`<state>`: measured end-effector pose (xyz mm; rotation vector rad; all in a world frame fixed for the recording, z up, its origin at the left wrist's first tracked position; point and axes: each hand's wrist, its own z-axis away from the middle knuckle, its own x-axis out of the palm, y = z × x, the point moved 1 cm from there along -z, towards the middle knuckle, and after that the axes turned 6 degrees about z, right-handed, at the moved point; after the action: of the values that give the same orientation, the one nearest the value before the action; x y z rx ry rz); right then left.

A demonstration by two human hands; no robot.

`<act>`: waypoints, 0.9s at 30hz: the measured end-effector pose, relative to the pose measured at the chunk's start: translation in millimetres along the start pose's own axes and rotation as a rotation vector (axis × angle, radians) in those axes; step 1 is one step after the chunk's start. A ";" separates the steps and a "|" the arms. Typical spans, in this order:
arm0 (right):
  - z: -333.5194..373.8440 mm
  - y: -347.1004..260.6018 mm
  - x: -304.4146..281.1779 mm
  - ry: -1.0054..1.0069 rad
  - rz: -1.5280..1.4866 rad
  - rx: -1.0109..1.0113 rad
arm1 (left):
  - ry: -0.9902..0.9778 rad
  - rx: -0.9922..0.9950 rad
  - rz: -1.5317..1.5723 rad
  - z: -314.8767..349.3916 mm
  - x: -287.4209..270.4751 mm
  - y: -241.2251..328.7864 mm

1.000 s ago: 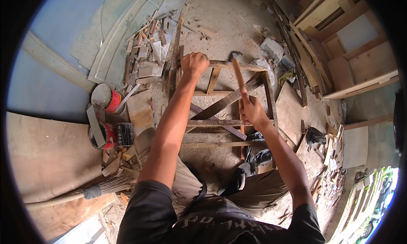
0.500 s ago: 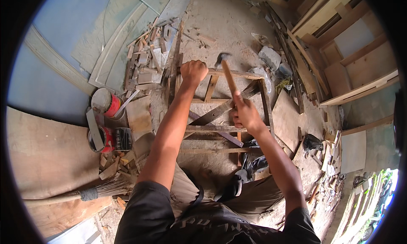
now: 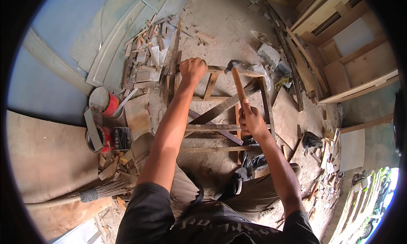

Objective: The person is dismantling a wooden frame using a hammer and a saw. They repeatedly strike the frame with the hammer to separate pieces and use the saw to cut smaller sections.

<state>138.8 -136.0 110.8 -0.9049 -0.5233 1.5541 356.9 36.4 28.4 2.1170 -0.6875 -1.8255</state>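
Note:
My right hand (image 3: 253,122) is closed round the wooden handle of a hammer (image 3: 239,83). The hammer's dark head is at the far rail of a rough wooden frame (image 3: 212,112), near its right part; whether it touches the wood I cannot tell. My left hand (image 3: 193,68) is a fist at the frame's far left corner, closed on the rail, its fingertips hidden. Slats, uprights and a dark diagonal brace make up the frame, which stands between my arms and in front of my legs.
Wood offcuts (image 3: 146,63) lie heaped at the left, with paint cans (image 3: 101,138) nearer. A broom (image 3: 89,194) rests on a plywood sheet (image 3: 46,155). At the right are long boards (image 3: 305,59), a concrete block (image 3: 269,54), a black plastic bag (image 3: 312,141) and a wooden cabinet (image 3: 360,49).
The hammer and my right hand have shifted to the right and slightly nearer to me. The hammer's head, blurred before, is sharper now. My left hand stays at the corner.

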 end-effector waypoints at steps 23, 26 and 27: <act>-3.4 -56.7 14.7 0.348 0.042 -1.256 | 0.027 -0.006 0.039 -2.5 0.8 6.4; -30.9 22.7 0.8 0.267 0.466 -0.714 | 0.002 0.093 -0.006 2.4 2.8 12.9; -4.5 0.1 8.9 0.161 0.272 -0.374 | -0.003 0.060 -0.038 -1.5 -2.4 3.3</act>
<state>142.3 -128.2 105.8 -1.4238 -0.6040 1.6348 357.5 34.7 32.4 2.1802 -0.7166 -1.8500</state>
